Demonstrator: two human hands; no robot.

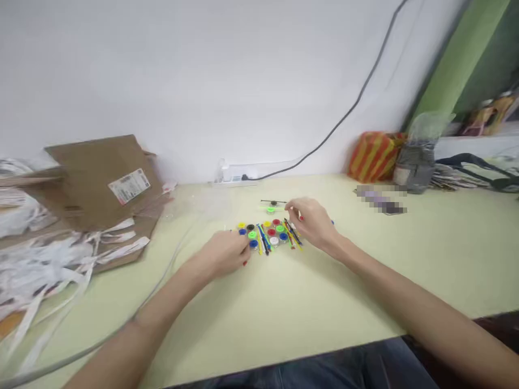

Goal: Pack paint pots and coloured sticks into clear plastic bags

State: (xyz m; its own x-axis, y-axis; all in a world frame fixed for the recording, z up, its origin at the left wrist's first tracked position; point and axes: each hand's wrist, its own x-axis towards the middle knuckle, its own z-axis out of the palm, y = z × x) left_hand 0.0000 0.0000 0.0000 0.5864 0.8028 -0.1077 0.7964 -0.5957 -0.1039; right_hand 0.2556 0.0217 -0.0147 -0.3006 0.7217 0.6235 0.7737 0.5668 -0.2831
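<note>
Two curled hands over coloured pieces on a pale table

The pale yellow table (pixel 446 254) meets a white wall (pixel 243 81), with a green upright (pixel 466 65) at far right. Coloured discs (pixel 271 232) and thin sticks (pixel 263 240) lie mid-table between the hands. The left hand (pixel 227 249) curls at their left edge, the right hand (pixel 311 220) bends its fingers down at their right; I cannot tell whether either pinches anything. At left, a cardboard box (pixel 87 183) bears a white label (pixel 130 186), its print too blurred to read.
</note>
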